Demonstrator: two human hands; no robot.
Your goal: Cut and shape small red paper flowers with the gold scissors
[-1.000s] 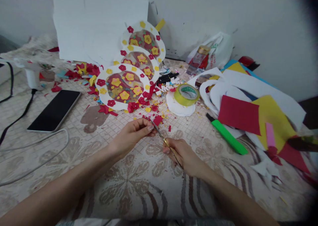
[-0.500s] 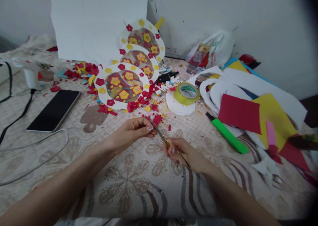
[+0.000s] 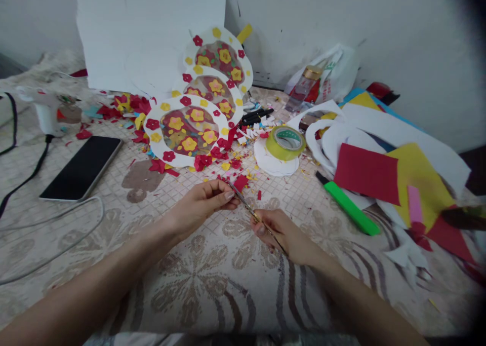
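Observation:
Thin metal tweezers slant between my hands, their tip at the fingertips of my left hand. My right hand is closed around their middle, and the rear end sticks out below the fingers. My left hand is pinched at the tip; whatever it holds is too small and hidden to make out. Just beyond the tip lies a small red paper scrap. Farther back, three white oval frames with red and yellow paper flowers lean one behind another.
At left lie a phone, a white cable and a white glue gun. Yellow tape sits on white paper cut-outs. To the right are a green cutter, red paper and yellow paper.
Almost nothing differs. My right hand and the tweezers have shifted very slightly; my left hand stays in its pinch.

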